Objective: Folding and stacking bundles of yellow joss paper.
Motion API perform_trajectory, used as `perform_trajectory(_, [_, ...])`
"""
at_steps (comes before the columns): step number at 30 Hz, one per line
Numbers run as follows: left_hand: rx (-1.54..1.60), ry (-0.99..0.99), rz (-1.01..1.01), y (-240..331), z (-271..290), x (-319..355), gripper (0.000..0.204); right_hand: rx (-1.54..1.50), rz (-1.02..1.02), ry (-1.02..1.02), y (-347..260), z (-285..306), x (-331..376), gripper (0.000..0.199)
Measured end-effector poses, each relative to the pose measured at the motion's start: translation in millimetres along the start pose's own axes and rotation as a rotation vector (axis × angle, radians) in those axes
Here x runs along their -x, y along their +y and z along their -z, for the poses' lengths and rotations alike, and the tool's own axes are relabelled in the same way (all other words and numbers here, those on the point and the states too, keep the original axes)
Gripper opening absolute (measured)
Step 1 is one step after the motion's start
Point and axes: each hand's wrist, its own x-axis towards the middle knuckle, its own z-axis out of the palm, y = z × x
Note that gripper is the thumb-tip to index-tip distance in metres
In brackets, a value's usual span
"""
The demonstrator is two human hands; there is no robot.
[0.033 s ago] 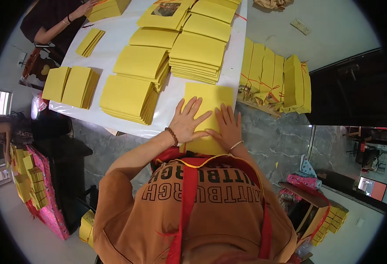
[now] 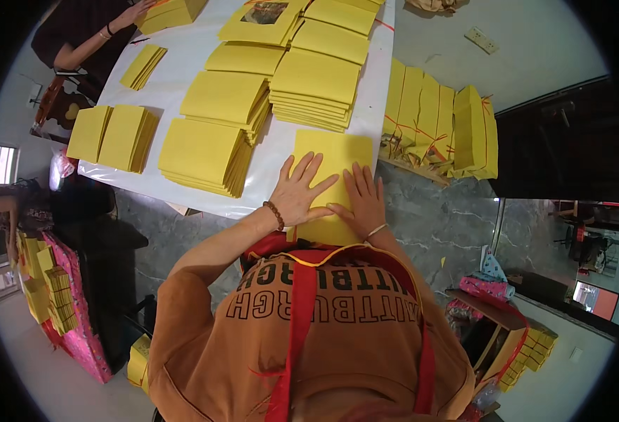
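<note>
- Pressing flat on a yellow sheet at the near tabletop edge: left hand, right hand, fingers spread wide, gripping nothing.
- Yellow stacks lie just beyond.

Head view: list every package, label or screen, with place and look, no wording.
Tied bundles: right of the table, upright yellow stacks bound with red string.
Picture-fronted sheet: top of the far stack, yellow with a dark image.
Screen: far right, small red-orange rectangle.
</note>
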Motion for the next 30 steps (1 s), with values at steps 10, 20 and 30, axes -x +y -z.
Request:
perform_trajectory(10, [-0.09,-0.01,-0.028,6,1,0,0.066,-0.23,0.052,0.093,8,-9,7,0.072])
perform_trajectory(20, [-0.046,-0.108,0.028,12,18,-18,0.06,-1.036,-0.227,0.103,67,29,-44,0.051])
perform_trajectory(30, [0.09,0.549,0.262,-86,16,-107,0.03,-1.138,-0.633,-0.477,88,22,-169,0.118])
